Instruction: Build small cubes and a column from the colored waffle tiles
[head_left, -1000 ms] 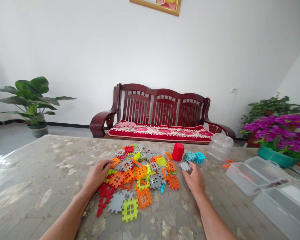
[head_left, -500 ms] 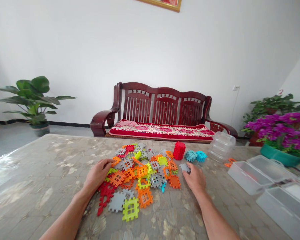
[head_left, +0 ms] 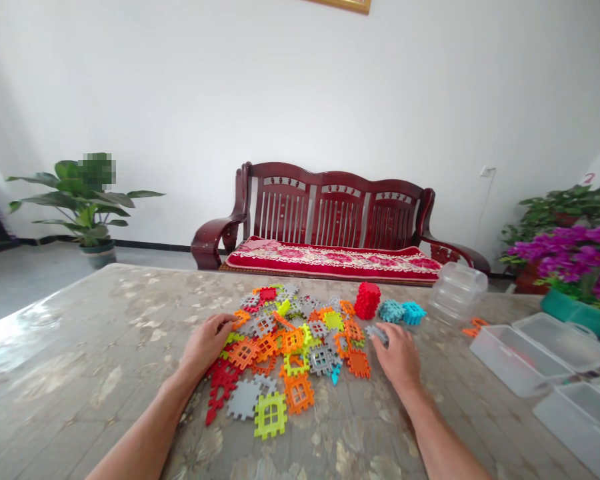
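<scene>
A heap of flat interlocking plastic tiles (head_left: 295,350) in orange, grey, red and lime lies on the marbled table (head_left: 90,373). My left hand (head_left: 206,345) rests palm down at the heap's left edge, fingertips touching an orange tile. My right hand (head_left: 397,357) sits at the heap's right edge, fingers pinching a grey tile (head_left: 377,332) that lies low over the table. Behind stand a red tile stack (head_left: 369,300) and two blue tile clusters (head_left: 403,312).
Clear plastic boxes (head_left: 520,350) and lids sit at the right; a round clear container (head_left: 457,290) stands behind them. Purple flowers in a teal pot (head_left: 577,277) are at the far right. A dark wooden bench (head_left: 330,230) and a potted plant (head_left: 90,200) stand beyond the table.
The view has swung a little to the left. My right hand has closed its fingers on the grey tile; my left hand stays at the heap's edge.
</scene>
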Action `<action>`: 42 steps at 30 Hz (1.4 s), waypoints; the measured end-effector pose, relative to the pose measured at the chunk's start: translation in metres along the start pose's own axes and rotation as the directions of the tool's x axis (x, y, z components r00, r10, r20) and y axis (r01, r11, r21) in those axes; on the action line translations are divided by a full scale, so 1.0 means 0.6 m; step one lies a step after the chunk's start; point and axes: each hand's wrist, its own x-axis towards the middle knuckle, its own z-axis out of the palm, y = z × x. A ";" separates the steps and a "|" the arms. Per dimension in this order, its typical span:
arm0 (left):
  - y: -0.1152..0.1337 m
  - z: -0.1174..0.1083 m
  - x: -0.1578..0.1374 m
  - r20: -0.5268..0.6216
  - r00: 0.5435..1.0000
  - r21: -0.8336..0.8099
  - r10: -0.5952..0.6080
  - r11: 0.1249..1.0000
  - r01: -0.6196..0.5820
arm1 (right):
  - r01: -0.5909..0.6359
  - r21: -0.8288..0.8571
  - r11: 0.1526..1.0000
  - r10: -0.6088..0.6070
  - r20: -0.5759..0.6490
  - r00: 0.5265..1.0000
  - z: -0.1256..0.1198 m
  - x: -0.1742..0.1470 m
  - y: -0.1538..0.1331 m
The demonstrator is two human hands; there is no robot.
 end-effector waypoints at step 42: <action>-0.016 0.005 0.006 0.007 1.000 0.028 0.026 0.999 -0.026 | 0.008 0.240 0.971 0.018 -0.103 0.994 0.005 0.000 -0.034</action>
